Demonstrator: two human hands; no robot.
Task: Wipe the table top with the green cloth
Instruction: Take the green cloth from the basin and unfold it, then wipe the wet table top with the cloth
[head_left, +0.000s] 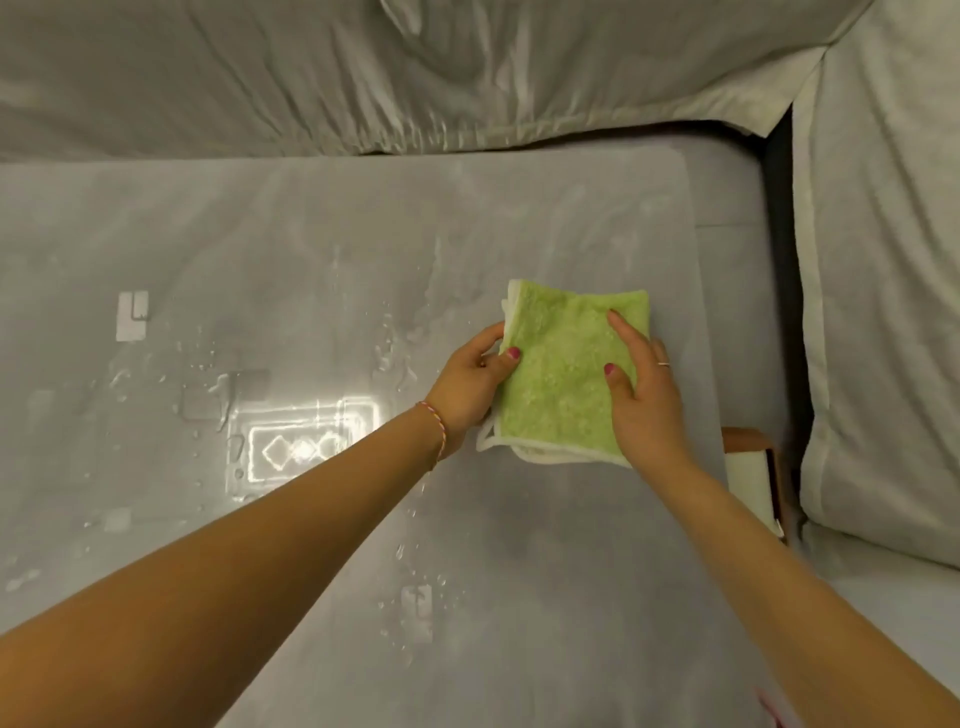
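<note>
The folded green cloth (569, 371) is held flat near the right edge of the desk (311, 234), pinched at its left edge by the left hand (470, 382) and pressed under the flat, uncurled right hand (641, 384), while water drops (208, 364) left of the cloth are judged yet to be wiped

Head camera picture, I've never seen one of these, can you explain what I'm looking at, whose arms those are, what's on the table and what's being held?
There is no machine here. A person wears a camera on the head, so you look down along their own two bare arms. The grey table top is wet, with water drops mostly toward the left. A folded green cloth lies on it near the right edge. The left hand grips the cloth's left edge, thumb on top. The right hand rests on the cloth with straight fingers. Pale bedding lies behind.
</note>
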